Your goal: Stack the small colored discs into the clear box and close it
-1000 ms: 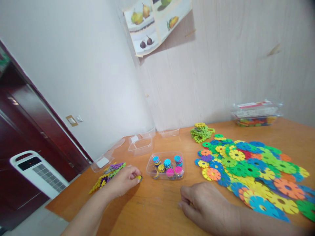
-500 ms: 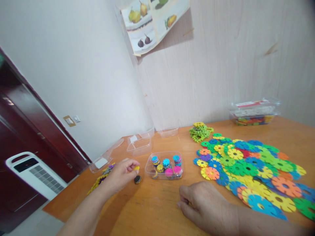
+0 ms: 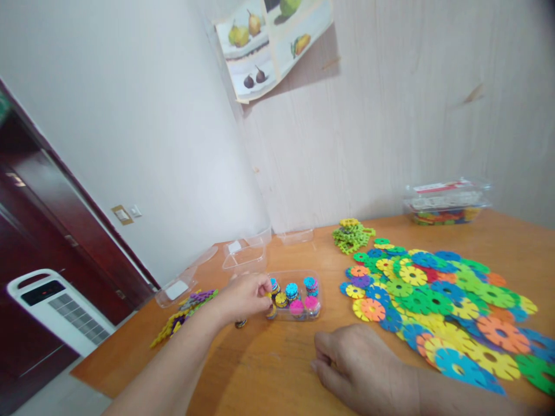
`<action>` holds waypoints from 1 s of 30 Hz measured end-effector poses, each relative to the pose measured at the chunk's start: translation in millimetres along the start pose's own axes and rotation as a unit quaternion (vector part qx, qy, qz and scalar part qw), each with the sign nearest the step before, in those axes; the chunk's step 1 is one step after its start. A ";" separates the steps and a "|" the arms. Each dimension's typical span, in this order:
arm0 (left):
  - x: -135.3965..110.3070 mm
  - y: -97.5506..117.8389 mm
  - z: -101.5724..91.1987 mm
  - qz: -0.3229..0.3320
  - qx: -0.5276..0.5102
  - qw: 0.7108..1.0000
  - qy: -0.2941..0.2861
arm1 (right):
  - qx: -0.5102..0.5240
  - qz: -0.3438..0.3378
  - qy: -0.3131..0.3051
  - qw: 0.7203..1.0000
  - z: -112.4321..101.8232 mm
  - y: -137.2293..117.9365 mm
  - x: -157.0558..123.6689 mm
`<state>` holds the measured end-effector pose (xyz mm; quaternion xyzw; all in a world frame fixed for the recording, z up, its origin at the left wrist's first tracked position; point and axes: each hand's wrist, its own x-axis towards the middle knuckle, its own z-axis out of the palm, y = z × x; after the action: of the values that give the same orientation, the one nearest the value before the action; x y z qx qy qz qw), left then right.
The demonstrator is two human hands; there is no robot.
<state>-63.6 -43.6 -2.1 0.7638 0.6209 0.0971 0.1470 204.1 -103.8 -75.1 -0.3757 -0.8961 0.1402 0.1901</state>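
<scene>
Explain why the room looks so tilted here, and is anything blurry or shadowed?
Head view: the wide lens tilts and bends the walls and the fruit poster; the top right corner darkens; light is soft, with a faint shadow by the left hand and its arm on the orange wooden table; the right hand near the bottom edge looks slightly soft, the bright flower-shaped plastic discs sharper.

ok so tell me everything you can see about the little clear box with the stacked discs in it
The clear box is a small, shallow tub of transparent plastic, rounded corners, no lid. It sits flat on the wooden table. Inside stand short stacks of small notched discs in blue, pink and yellow. The left hand is at its left end, fingers over the rim, seemingly pinching a small yellow piece.
</scene>
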 end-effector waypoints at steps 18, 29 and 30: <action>-31.5 -47.5 -10.2 -0.089 -0.070 0.993 0.046 | 0.006 0.002 -0.003 1.000 -0.6 -0.3 -0.2; -52.3 -60.8 9.5 -0.114 -0.098 0.989 0.004 | 0.008 0.006 -0.006 1.000 1.1 1.8 -0.3; -52.0 -61.3 8.7 -0.113 -0.099 0.989 0.007 | 0.008 0.004 -0.007 1.000 1.1 1.8 -0.3</action>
<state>-128.0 -83.9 -29.6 0.6699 0.6915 0.1458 0.2275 204.9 -102.9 -76.8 -0.3771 -0.8946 0.1509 0.1864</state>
